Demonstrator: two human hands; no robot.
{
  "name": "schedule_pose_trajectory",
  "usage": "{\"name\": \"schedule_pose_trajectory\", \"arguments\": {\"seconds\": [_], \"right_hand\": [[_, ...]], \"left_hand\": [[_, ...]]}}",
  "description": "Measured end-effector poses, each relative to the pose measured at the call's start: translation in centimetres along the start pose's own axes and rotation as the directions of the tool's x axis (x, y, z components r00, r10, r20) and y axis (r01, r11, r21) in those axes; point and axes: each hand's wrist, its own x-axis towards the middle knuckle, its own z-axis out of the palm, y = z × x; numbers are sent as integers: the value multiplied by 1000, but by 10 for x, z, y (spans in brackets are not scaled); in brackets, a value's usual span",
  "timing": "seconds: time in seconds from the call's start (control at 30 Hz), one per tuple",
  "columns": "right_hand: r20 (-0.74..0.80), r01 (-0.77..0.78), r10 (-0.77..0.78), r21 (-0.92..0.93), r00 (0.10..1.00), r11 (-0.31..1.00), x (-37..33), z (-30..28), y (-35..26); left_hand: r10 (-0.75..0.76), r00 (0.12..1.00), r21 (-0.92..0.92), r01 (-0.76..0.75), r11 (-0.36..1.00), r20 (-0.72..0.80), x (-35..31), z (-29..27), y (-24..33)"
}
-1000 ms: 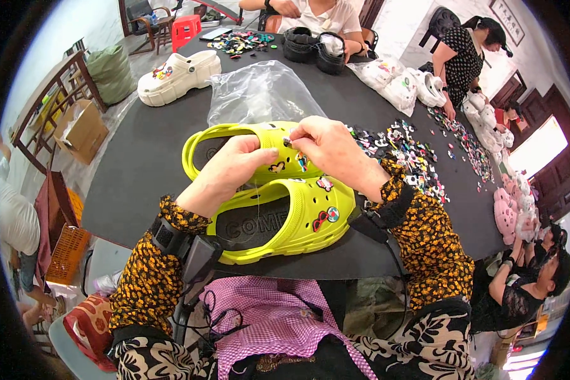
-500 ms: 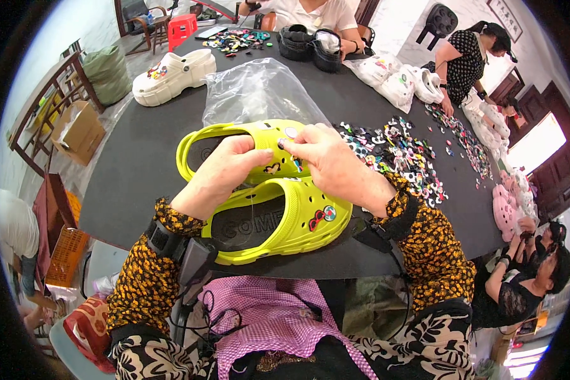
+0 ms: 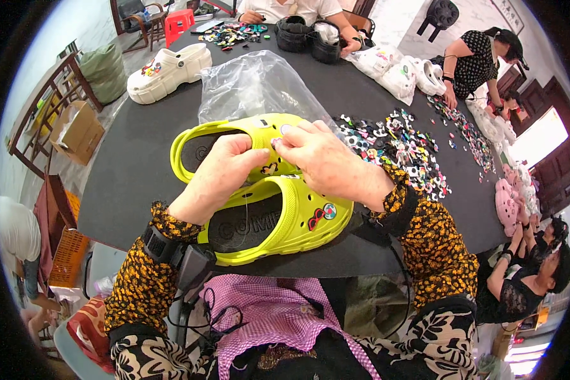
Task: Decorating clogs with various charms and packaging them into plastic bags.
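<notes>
Two lime-green clogs lie side by side on the dark table in front of me. My left hand (image 3: pixel 218 172) is closed on the far clog (image 3: pixel 182 151), thumb on its upper and fingers reaching into the foot opening. Over the same upper, my right hand (image 3: pixel 326 158) pinches a small shoe charm (image 3: pixel 276 144) against the surface; its design is mostly covered. A black-and-white charm sits just below. The near clog (image 3: pixel 291 218) bears a red charm and a round blue one on its toe, and a thin clear thread hangs across its opening.
Behind the clogs lies a clear plastic bag (image 3: pixel 253 85), with a white clog (image 3: pixel 168 73) to its left. Loose shoe charms (image 3: pixel 399 149) are heaped at right. Black shoes (image 3: pixel 292 35), bagged white clogs (image 3: pixel 386 69) and pink clogs (image 3: pixel 506 206) line the table, where other people work.
My right index finger was pressing on the charm; now that hand's fingertips are drawn together around it. My left hand keeps its grip. The clogs sit slightly further left in view.
</notes>
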Motion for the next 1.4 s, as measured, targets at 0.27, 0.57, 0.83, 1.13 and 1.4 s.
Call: {"name": "schedule_pose_trajectory", "arguments": {"seconds": [0.27,0.57,0.83,1.13,1.4], "right_hand": [[52,-22,22,-11,998,1000,2,3,1],[-146,-136,188,311,971,941,-26,-9,40],[31,-443,455,289,890,849,-122,-16,62],[44,-502,530,393,847,770,-156,-12,54],[83,-534,561,443,824,720,-166,-11,47]], "left_hand": [[-4,1000,16,4,1000,-9,2,2,2],[191,962,314,-124,941,-194,9,-16,12],[404,900,550,-259,794,-160,-52,4,44],[65,998,517,-69,853,27,-69,54,24],[20,998,447,-44,894,59,-65,52,10]]}}
